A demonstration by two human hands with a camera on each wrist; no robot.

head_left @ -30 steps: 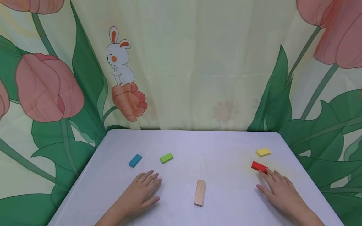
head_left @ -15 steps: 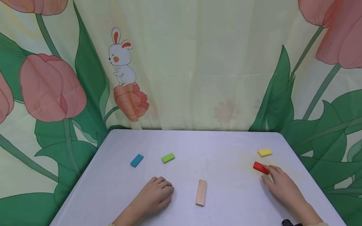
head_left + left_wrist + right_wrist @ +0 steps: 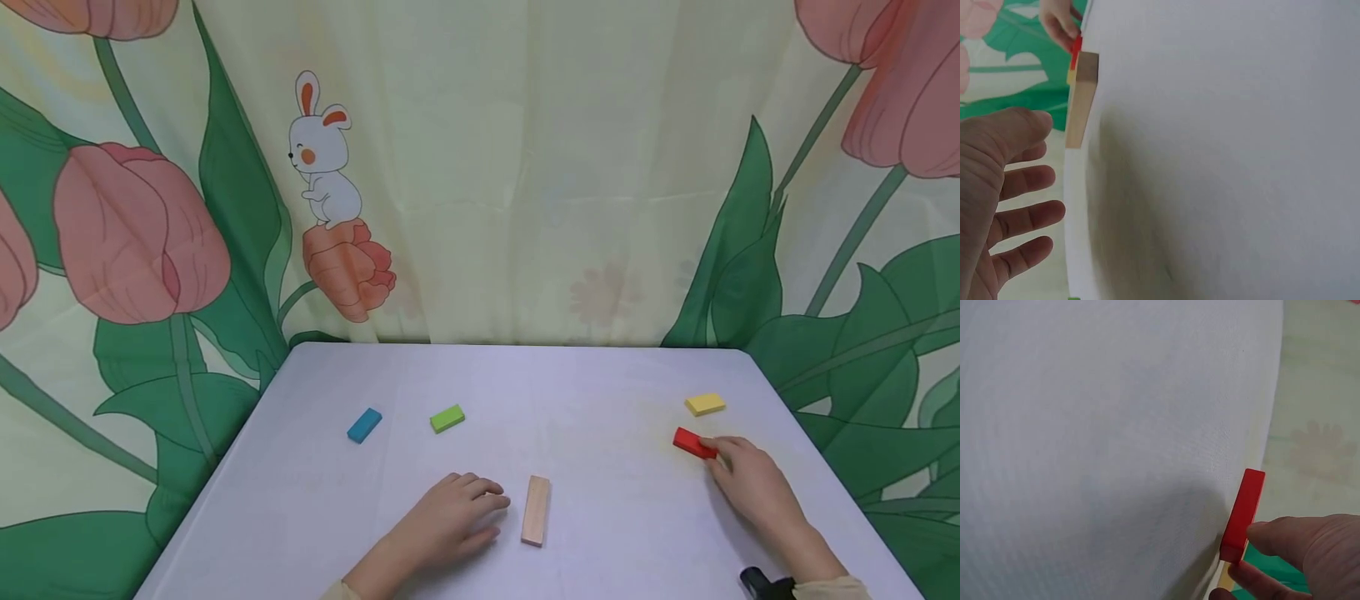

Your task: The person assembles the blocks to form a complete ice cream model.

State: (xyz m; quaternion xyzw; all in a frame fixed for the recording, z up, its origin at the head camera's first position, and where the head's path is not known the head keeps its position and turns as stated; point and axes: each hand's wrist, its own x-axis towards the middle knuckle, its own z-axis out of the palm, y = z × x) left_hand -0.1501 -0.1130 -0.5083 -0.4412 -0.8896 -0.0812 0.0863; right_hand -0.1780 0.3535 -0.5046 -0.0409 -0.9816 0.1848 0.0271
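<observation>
In the head view my left hand (image 3: 453, 521) hovers just left of a plain wooden block (image 3: 535, 511), its fingers spread and holding nothing. The left wrist view shows the thumb and fingers (image 3: 1029, 181) apart, with the wooden block (image 3: 1082, 100) beyond them. On the right of the table, my right hand (image 3: 757, 483) pinches the near end of a red block (image 3: 694, 443). From the right wrist, the thumb presses one side of the red block (image 3: 1242, 515) and a fingertip sits under its end. A yellow block (image 3: 705, 405) lies just behind the red one.
A blue block (image 3: 364, 425) and a green block (image 3: 447, 418) lie at the back left of the white table (image 3: 600, 467). Behind the table's far edge hangs a curtain (image 3: 480, 167) printed with tulips and a rabbit. Part of a black strap (image 3: 767, 583) shows by the right sleeve.
My left hand has moved right, from near the blue and green blocks to beside the wooden block. My right fingers have closed from touching the red block to pinching its end.
</observation>
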